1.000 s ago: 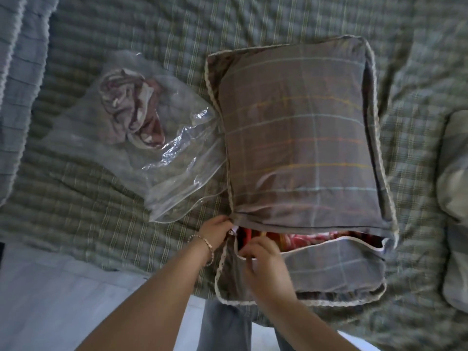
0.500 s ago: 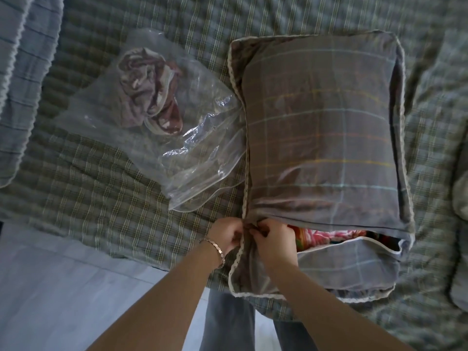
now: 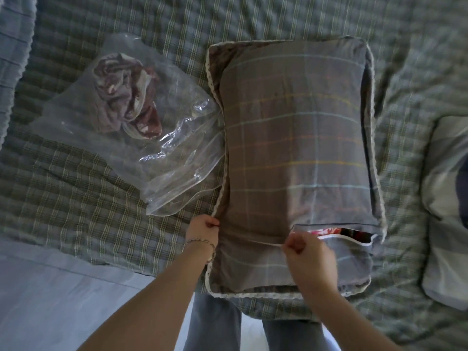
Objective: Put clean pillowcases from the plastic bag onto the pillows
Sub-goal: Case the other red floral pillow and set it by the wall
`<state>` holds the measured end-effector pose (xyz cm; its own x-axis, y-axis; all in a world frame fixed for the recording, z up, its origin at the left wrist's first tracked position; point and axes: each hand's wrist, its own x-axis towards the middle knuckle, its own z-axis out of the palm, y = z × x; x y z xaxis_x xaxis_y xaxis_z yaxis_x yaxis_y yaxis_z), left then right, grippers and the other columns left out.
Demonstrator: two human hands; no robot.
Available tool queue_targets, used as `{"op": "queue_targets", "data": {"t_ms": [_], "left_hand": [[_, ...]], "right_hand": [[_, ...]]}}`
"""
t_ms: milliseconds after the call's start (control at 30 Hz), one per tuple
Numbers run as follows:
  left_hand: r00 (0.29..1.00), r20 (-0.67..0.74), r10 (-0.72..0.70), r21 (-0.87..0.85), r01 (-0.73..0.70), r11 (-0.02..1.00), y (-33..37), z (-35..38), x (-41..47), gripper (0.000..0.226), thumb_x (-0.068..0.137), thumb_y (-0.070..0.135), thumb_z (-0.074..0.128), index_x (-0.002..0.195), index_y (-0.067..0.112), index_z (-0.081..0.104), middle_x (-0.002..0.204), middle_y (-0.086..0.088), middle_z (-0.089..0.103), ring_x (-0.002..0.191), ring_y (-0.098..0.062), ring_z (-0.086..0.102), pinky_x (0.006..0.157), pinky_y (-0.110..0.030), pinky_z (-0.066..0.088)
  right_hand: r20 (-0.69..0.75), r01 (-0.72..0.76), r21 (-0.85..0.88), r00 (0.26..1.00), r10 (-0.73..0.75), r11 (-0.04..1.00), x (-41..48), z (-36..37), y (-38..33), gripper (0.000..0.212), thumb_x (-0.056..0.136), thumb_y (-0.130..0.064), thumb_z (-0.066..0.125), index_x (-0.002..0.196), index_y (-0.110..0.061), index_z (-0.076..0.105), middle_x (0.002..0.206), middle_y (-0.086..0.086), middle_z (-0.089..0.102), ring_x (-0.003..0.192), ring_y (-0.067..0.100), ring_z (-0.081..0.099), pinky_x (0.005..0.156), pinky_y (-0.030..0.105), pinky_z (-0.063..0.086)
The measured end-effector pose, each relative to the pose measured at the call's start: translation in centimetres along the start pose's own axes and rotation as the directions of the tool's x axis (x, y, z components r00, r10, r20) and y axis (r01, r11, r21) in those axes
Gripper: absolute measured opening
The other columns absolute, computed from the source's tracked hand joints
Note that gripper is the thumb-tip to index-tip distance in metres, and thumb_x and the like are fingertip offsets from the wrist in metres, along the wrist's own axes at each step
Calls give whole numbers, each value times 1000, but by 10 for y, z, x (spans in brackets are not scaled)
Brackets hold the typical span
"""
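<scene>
**Grey plaid pillowcase (image 3: 296, 148) part-closed over one pillow**

At the bed's (image 3: 76, 198) near edge are two hands. The left hand (image 3: 202, 228) pinches the pillowcase's lace-trimmed left border. The right hand (image 3: 309, 254) pinches the seam of its opening, where the red floral pillow (image 3: 329, 230) shows. Farther left, touching the pillowcase, one clear plastic bag (image 3: 172, 160) holds one crumpled maroon cloth (image 3: 126, 97). A second pillow (image 3: 448, 211) lies at the bed's right edge.

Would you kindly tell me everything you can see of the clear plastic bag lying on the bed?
The clear plastic bag is thin, glossy and wrinkled. It lies flat on the green checked bedspread, left of the grey plaid pillowcase, whose lace-trimmed edge its right side meets. A crumpled maroon-and-grey cloth sits in its far end; the near end, its rim curled, looks empty.
</scene>
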<state>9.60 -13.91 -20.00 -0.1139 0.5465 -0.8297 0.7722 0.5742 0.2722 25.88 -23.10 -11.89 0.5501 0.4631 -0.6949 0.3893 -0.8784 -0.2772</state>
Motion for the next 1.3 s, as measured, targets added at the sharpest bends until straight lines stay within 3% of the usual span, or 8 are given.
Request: {"op": "queue_targets", "data": {"t_ms": [100, 200, 367, 567, 700, 800, 1033, 1300], "left_hand": [[985, -62, 163, 476, -114, 872, 18, 11, -22, 31, 86, 4, 50, 114, 16, 55, 126, -11, 43, 114, -29, 43, 95, -33, 39], [689, 109, 717, 583, -628, 515, 40, 38, -61, 45, 80, 24, 65, 122, 16, 53, 126, -9, 45, 113, -28, 48, 93, -36, 45], [466, 423, 777, 575, -801, 167, 75, 73, -84, 48, 54, 38, 81, 92, 22, 56, 78, 3, 64, 64, -15, 62, 45, -18, 46], [285, 396, 873, 556, -831, 19, 60, 58, -68, 24, 74, 29, 40, 65, 23, 62, 62, 8, 56, 56, -12, 55, 40, -17, 41], [558, 166, 813, 646, -685, 338, 28, 45, -51, 26, 82, 38, 43, 77, 22, 62, 82, 4, 60, 82, -14, 50, 67, -25, 51], [989, -2, 148, 207, -144, 968, 20, 45, -58, 86, 55, 62, 64, 118, 5, 52, 120, -13, 53, 111, -32, 48, 96, -42, 42], [951, 165, -262, -245, 297, 923, 56, 76, -54, 77, 55, 36, 83, 117, -1, 58, 107, -14, 64, 93, -27, 61, 77, -29, 47], [998, -29, 56, -247, -61, 967, 140, 21, -118, 22, 34, 8, 65, 55, 5, 59, 54, -3, 53, 51, -20, 47, 29, -14, 28]], "right_hand": [[-87, -32, 14, 996, 33, 999, 8, -38, 27, 18, 83, -14, 63, 72, -28, 64, 68, -6, 66, 66, 15, 58, 58, 28, 44], [-23, 21, 54, 1000, -19, 998, 10, -67, 39, 23, 85, -13, 63, 72, -32, 60, 68, -14, 62, 66, 8, 57, 59, 28, 46], [125, 280, -33, 954, -274, 960, 3, -86, 37, 35, 79, 1, 59, 60, -27, 49, 59, -13, 50, 57, 1, 45, 53, 14, 38], [-16, -9, 67, 1000, 10, 998, 62, -114, 98, 24, 85, -6, 61, 64, -15, 53, 59, -2, 54, 54, 11, 46, 45, 21, 34], [-167, -335, 276, 906, 388, 901, 100, -116, 147, 14, 85, -15, 63, 75, -7, 57, 68, 8, 56, 73, 30, 58, 60, 30, 39], [11, -476, 565, 821, 571, 674, 101, -93, 149, 62, 80, -54, 62, 117, -4, 55, 104, 14, 61, 103, 35, 58, 82, 35, 42], [164, -390, 336, 921, 355, 857, 72, -39, 114, 27, 78, -31, 72, 66, -15, 55, 62, -2, 56, 56, 11, 51, 46, 23, 37], [-109, -223, 522, 940, 324, 823, 29, -130, 45, 19, 69, -5, 74, 63, -1, 56, 58, 9, 55, 63, 27, 56, 60, 36, 46]]}}
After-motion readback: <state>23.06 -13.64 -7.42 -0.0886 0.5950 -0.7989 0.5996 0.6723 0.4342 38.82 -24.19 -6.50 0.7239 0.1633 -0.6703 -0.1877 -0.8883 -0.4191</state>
